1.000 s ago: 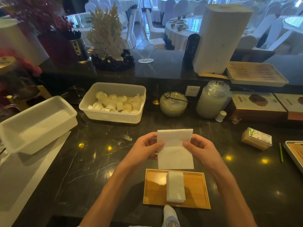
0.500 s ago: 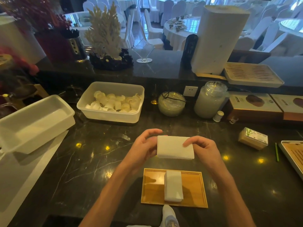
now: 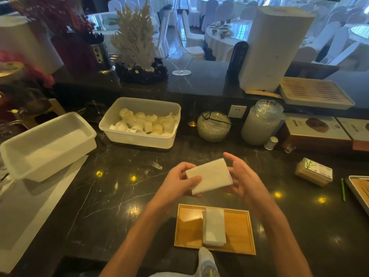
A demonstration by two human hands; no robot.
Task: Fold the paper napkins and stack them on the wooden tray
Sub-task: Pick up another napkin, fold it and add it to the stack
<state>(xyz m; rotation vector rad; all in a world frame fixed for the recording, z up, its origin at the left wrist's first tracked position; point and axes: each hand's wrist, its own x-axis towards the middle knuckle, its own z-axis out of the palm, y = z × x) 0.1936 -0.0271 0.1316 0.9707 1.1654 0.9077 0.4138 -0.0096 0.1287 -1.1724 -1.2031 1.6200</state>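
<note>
head view: left hand [image 3: 179, 184] pinches the folded napkin [image 3: 209, 175] at its left end; right hand [image 3: 241, 180] lies slack, fingers spread, at the right end. napkin held beyond the wooden tray [image 3: 189, 226], long axis crosswise to the stack [image 3: 214, 226] there.

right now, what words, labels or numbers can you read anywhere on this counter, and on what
No text here can be read.
Flat brown box: dark print at its top left corner, too small to read.
Small box with a bamboo picture: print on its label, too blurred to read.
</note>
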